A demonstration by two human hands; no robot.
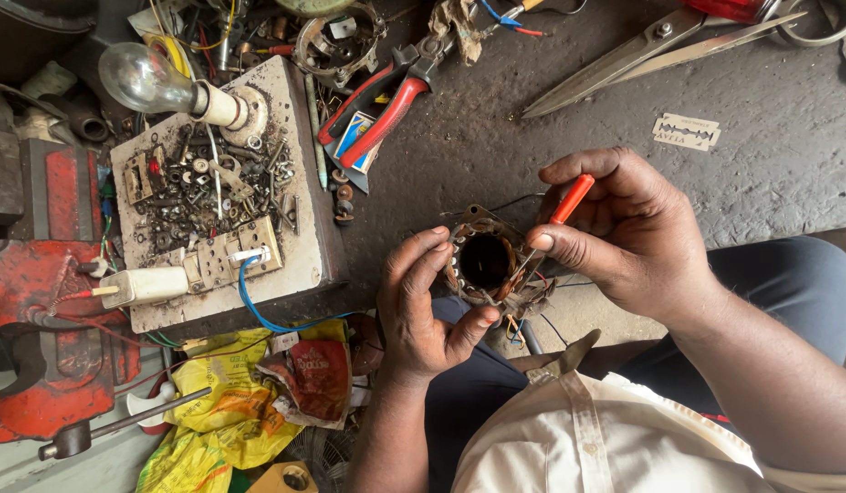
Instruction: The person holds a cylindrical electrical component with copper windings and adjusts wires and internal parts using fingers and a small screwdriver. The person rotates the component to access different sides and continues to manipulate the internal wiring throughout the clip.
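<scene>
Gripping one motor stator (485,263) | left hand (421,310) | right hand (624,233) pinching one screwdriver (560,219)

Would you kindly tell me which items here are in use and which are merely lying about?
In use: small motor stator, held by left hand; red-handled screwdriver, in right hand.

Lying about: pliers, scissors, razor blade, light bulb, red vise.

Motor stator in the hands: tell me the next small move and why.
Probably ease the screwdriver tip a little deeper between the windings at the core's rim, while the left hand keeps the motor stator steady. The right hand pinches the orange-handled tool with its blade already at the stator's edge, and loose wires hang below, so a gentle prying move seems safest.
</scene>
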